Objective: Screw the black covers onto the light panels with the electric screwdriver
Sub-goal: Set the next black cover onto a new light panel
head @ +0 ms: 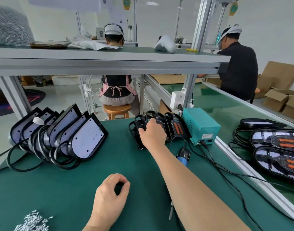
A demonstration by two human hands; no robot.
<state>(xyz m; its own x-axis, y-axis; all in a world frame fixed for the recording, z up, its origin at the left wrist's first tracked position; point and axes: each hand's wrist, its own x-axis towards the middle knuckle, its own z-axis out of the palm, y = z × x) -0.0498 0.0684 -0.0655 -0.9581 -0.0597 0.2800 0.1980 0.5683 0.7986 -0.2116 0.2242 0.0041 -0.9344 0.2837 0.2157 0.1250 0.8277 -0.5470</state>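
The job looks to be at the start of a fresh unit, not in the middle of one. The right hand (153, 134) reaches up to the centre of the frame, and its fingers curl round the front piece of the row of black open-framed plastic covers (138, 120), which stand on edge just left of the teal metal power box (201, 127). That cover appears gripped but not yet lifted clear of the others. The left hand (111, 195) hovers low in the centre over the dark green bench mat (76, 189). Its thumb and forefinger meet in a ring, and I cannot tell whether they pinch a screw or nothing. At centre left, a leaning row of white-faced, black-rimmed light panels (88, 139) with coiled black cables stands uncovered, so several units are judged to be left. At the right edge, black oval lamps with orange lenses (276, 140) lie flat with covers on, and they look like finished pieces. The blue-and-black electric screwdriver (183, 155) lies on the mat, partly hidden under the right forearm, and neither hand holds it. A loose heap of small silver screws (33, 220) sits at lower left. For this unit, pairing cover with panel, placing the screws and driving them all seem to lie ahead.
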